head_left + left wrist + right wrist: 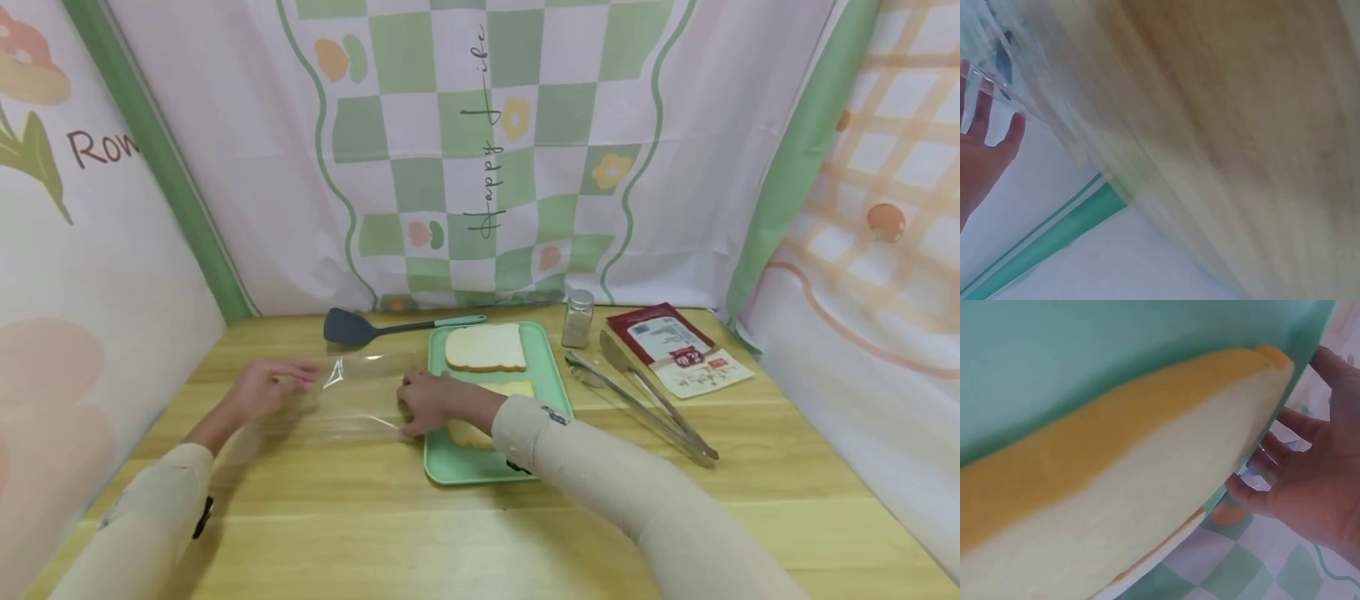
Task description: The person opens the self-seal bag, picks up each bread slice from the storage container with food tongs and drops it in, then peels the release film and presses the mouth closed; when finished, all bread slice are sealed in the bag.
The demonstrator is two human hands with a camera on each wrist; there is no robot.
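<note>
A clear plastic sheet or bag (356,396) lies over the wood between both hands; which of the two I cannot tell. At its left end my left hand (262,390) has its fingers extended, and the fingertips (1016,125) meet the plastic's edge in the left wrist view. My right hand (433,402) is at its right end, beside the left rim of a green tray (450,468). In the right wrist view its fingers (1297,425) are spread and loosely bent, tips partly hidden. Two bread slices lie on the tray: a far slice (486,346) and a near slice (468,435), partly covered by my right arm.
Behind the plastic lies a dark spatula (351,327) with a light green handle end. A small glass jar (577,318) stands right of the tray. Metal tongs (652,404) and a red and cream packet (678,350) lie farther right. A patterned curtain (480,150) hangs behind.
</note>
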